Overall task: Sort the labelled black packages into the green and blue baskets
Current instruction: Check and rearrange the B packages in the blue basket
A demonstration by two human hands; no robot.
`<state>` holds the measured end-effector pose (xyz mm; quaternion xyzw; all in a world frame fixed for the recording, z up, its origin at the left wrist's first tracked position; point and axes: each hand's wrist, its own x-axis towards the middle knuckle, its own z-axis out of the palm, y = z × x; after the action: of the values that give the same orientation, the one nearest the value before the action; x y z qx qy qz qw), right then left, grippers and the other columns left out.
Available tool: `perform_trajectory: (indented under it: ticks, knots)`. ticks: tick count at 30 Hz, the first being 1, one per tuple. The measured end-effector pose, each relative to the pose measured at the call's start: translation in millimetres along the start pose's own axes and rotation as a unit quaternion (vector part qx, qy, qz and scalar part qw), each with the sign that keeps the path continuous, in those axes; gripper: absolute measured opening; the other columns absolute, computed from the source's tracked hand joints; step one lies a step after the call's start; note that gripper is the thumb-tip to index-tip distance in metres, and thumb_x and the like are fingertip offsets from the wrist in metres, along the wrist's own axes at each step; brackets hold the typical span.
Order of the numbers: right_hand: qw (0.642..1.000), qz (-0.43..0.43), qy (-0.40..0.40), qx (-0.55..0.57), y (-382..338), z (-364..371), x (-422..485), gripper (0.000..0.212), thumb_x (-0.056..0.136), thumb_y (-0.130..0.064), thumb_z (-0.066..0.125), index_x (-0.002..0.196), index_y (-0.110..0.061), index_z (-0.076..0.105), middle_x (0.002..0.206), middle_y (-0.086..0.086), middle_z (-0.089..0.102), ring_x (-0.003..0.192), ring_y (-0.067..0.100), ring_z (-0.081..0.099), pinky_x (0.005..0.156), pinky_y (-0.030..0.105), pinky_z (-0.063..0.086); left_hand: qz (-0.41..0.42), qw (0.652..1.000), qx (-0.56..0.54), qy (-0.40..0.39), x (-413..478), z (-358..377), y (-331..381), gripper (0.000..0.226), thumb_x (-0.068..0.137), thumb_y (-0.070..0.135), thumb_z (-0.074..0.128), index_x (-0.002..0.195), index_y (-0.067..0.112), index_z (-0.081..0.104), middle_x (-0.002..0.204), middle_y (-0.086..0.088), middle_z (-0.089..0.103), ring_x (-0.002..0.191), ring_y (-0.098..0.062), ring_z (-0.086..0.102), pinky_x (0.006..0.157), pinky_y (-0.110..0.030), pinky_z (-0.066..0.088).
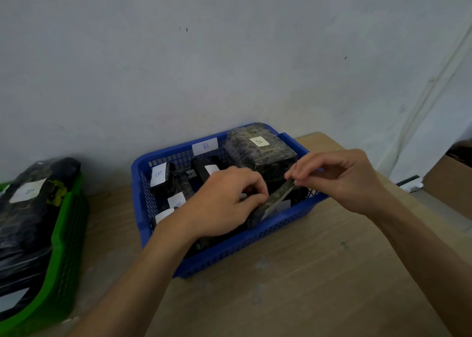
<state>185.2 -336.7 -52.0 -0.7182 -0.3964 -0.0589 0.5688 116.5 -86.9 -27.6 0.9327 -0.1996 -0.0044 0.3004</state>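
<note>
both hands (224, 201) pinch a flat package (277, 200) over the blue basket (255, 244) rim.

Room to pass over the table (306, 285) before the blue basket (229, 256) (packages (260, 155) crowd its inside).

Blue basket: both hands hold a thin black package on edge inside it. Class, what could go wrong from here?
1. The right hand pinches the thin package only at its top corner, so it may slip.
2. The blue basket is crowded; the package could topple and cover neighbouring B labels.
</note>
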Motion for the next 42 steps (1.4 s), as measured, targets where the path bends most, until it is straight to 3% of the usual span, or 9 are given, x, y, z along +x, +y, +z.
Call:
perform_trajectory:
  ticks: [7,10,15,19,23,28,33,38,42]
  knots:
    - [0.993,-0.092,0.074,-0.004,-3,10,-3,0.019,0.081,0.023,0.069,0.091,0.006,0.071,0.093,0.025,0.07,0.097,0.042,0.073,0.089,0.047,0.059,-0.103,0.961,-0.255,-0.034,3,-15,10,0.023,0.1,0.04,0.06,0.12,0.032,0.067,0.1,0.003,0.078,0.094,-0.013,0.074,0.083,-0.026,0.056]
    - [0.997,-0.014,0.073,-0.029,2,3,-4,0.027,0.086,0.019,0.069,0.101,-0.003,0.073,0.104,0.017,0.074,0.107,0.036,0.071,0.09,0.047,0.059,-0.12,0.974,-0.18,0.066,6,-15,0,0.025,0.095,0.029,0.072,0.12,0.03,0.068,0.104,0.01,0.071,0.096,-0.009,0.069,0.079,-0.024,0.057]
    - [0.925,0.16,-0.135,-0.316,-2,2,12,0.02,0.089,-0.03,0.08,0.107,-0.035,0.074,0.1,-0.024,0.071,0.097,-0.002,0.066,0.08,0.024,0.051,-0.189,0.967,-0.164,0.038,0,-23,-18,0.012,0.099,0.031,0.066,0.112,0.029,0.068,0.109,0.006,0.07,0.1,-0.016,0.067,0.093,-0.041,0.056]
    - [0.849,0.227,-0.222,-0.423,-9,12,30,0.043,0.084,-0.057,0.076,0.117,-0.031,0.068,0.109,-0.013,0.068,0.1,0.008,0.063,0.085,0.03,0.054,-0.202,0.973,-0.112,-0.021,-4,-21,-13,0.015,0.102,0.036,0.061,0.113,0.026,0.06,0.114,0.0,0.066,0.105,-0.021,0.063,0.095,-0.043,0.05]
    - [0.82,0.267,-0.27,-0.429,-17,20,42,0.041,0.085,-0.047,0.079,0.113,-0.029,0.055,0.109,-0.006,0.063,0.096,0.014,0.061,0.083,0.035,0.056,-0.217,0.97,-0.096,-0.06,-4,-20,-2,0.02,0.103,0.042,0.057,0.113,0.026,0.05,0.115,-0.005,0.067,0.099,-0.026,0.068,0.088,-0.046,0.053]
    - [0.859,0.281,-0.178,-0.39,-12,28,33,0.04,0.082,-0.05,0.081,0.097,-0.025,0.053,0.094,-0.005,0.062,0.083,0.016,0.061,0.068,0.033,0.051,-0.197,0.977,-0.011,-0.086,-5,-3,9,0.02,0.107,0.032,0.05,0.116,0.019,0.037,0.09,-0.008,0.057,0.071,-0.017,0.052,0.06,-0.032,0.041]
    - [0.858,0.292,-0.146,-0.396,-9,34,28,0.045,0.083,-0.055,0.077,0.093,-0.022,0.049,0.088,-0.001,0.06,0.073,0.014,0.055,0.059,0.03,0.04,-0.202,0.978,-0.016,-0.049,-8,15,1,0.024,0.103,0.017,0.056,0.111,0.016,0.034,0.094,-0.014,0.056,0.076,-0.023,0.052,0.067,-0.041,0.043]
    - [0.887,0.264,-0.028,-0.377,-10,36,27,0.043,0.082,-0.054,0.079,0.078,-0.015,0.058,0.073,-0.001,0.061,0.065,0.013,0.054,0.056,0.028,0.036,-0.239,0.964,-0.106,0.047,-6,20,-7,0.025,0.102,0.023,0.062,0.113,0.019,0.04,0.11,-0.01,0.059,0.084,-0.019,0.058,0.064,-0.032,0.048]
    - [0.871,0.212,-0.019,-0.443,-12,29,39,0.048,0.084,-0.057,0.076,0.063,-0.019,0.055,0.061,-0.004,0.055,0.057,0.008,0.049,0.058,0.029,0.034,-0.268,0.954,-0.128,0.041,3,12,-15,0.032,0.1,0.028,0.065,0.123,0.02,0.045,0.124,-0.008,0.056,0.1,-0.024,0.063,0.087,-0.046,0.061]
